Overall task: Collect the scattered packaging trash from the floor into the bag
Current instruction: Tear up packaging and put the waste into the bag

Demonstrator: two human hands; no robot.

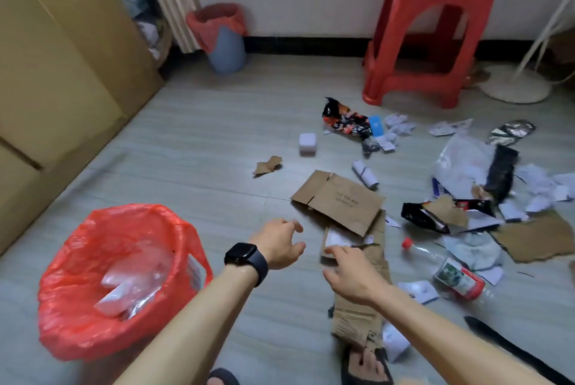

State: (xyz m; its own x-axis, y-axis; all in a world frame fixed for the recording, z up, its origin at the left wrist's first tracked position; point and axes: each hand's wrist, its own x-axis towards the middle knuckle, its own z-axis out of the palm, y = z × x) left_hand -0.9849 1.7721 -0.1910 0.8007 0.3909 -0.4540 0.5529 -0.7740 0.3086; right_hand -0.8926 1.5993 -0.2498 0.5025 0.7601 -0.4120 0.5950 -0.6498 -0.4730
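A red plastic bag [77, 260] stands open on the floor at the lower left, with clear plastic wrappers inside. My left hand [278, 244], with a black watch on the wrist, hovers just right of the bag, fingers loosely spread and holding nothing. My right hand [351, 272] reaches over a torn strip of brown cardboard [357, 319], fingers spread near a small piece under a flattened cardboard box [339, 201]. Scattered trash lies to the right: a plastic bottle [451, 275], black wrappers [423, 216], crumpled white paper [535, 188] and a colourful snack wrapper [345, 120].
Large cardboard boxes [62, 73] line the left side. A blue bin with a red liner [222, 39] stands by the back wall. A red plastic stool [426, 32] stands at the back right beside a white fan base [513, 85]. My sandalled foot [365, 363] stands on the cardboard strip.
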